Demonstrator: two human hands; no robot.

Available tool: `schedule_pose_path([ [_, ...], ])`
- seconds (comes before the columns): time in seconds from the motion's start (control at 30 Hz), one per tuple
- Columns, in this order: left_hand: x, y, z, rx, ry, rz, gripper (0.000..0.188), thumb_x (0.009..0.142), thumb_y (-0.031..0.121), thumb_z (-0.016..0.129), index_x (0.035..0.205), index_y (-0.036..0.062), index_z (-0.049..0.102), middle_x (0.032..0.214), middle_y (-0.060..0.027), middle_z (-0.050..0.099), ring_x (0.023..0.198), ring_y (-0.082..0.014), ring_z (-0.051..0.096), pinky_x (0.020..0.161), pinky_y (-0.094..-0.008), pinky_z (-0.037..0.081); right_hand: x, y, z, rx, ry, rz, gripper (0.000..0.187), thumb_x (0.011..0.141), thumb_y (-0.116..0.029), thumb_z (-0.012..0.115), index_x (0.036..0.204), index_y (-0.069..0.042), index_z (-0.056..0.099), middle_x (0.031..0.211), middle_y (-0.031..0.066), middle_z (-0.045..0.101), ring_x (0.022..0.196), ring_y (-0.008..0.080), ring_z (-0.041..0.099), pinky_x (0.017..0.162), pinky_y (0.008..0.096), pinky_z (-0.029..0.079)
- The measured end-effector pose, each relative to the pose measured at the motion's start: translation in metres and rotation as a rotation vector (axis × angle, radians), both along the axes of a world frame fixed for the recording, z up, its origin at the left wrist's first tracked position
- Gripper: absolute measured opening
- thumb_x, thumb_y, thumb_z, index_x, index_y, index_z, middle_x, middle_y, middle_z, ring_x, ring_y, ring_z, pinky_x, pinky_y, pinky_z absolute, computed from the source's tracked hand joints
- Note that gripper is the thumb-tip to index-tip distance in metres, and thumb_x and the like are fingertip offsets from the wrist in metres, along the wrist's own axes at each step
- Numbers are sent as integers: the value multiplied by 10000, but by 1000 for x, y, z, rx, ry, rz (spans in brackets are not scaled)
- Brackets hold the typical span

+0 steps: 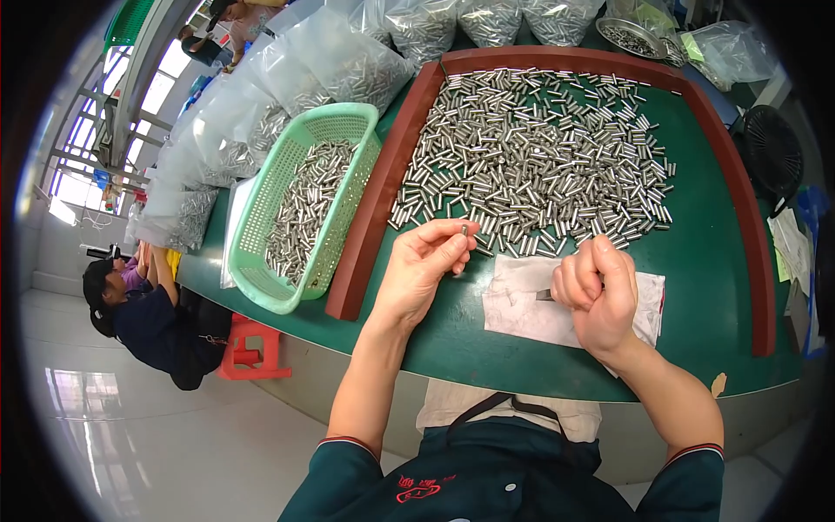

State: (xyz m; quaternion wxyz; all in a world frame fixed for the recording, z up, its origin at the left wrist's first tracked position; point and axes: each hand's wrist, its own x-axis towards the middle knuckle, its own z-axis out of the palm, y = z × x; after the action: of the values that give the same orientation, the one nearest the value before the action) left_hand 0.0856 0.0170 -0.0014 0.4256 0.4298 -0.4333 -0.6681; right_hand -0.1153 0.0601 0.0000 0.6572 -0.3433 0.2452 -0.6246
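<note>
My left hand (416, 271) pinches a small metal pin (464, 230) upright between thumb and fingertips, just in front of a wide spread of shiny metal pins (539, 157). My right hand (602, 291) is closed in a fist over a whitish cloth (511, 304). From the fist's left side pokes the short dark end of a metal tool (544, 295); the fingers hide the rest, so its kind cannot be made out. The cloth lies on the green tabletop (461, 348), between the pins and the table's near edge.
A reddish-brown raised border (376, 217) frames the pins. Left of it stands a green perforated basket (252, 252) holding more pins. Clear bags of pins (357, 74) line the back and left. A metal bowl (631, 39) and black fan (771, 157) are right. A person (152, 317) sits left.
</note>
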Motion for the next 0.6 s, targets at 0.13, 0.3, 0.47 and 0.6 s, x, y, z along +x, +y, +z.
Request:
schedule_pose_path([
  [0.13,-5,2,2,-134,-143,20,182,793,41,573,965,-18,576,806,-49,601,678,-68,532,601,-185,427,0,1,1,-12,-6,7,402,899,-210,308,515,-92,279,428,-10,260,410,78,211,406,232,197],
  [0.3,-5,2,1,-114,-146,18,158,783,34,583,934,-14,579,802,-51,604,695,-75,546,616,-192,435,0,0,0,-6,-7,1,402,899,-207,308,516,-92,277,428,-10,262,410,77,211,405,232,197],
  [0.47,-10,4,2,-179,-223,18,136,788,31,575,918,-7,592,799,-36,596,698,-73,539,618,-185,425,0,0,-2,-2,-14,3,403,898,-213,313,515,-92,278,428,-10,262,411,78,217,407,232,198],
  [0.6,-11,4,-5,-378,-347,10,117,790,23,562,892,-14,605,803,-20,548,704,-70,506,615,-183,405,0,1,1,2,-6,-3,408,897,-217,313,510,-92,280,425,-9,265,410,79,220,411,233,201],
])
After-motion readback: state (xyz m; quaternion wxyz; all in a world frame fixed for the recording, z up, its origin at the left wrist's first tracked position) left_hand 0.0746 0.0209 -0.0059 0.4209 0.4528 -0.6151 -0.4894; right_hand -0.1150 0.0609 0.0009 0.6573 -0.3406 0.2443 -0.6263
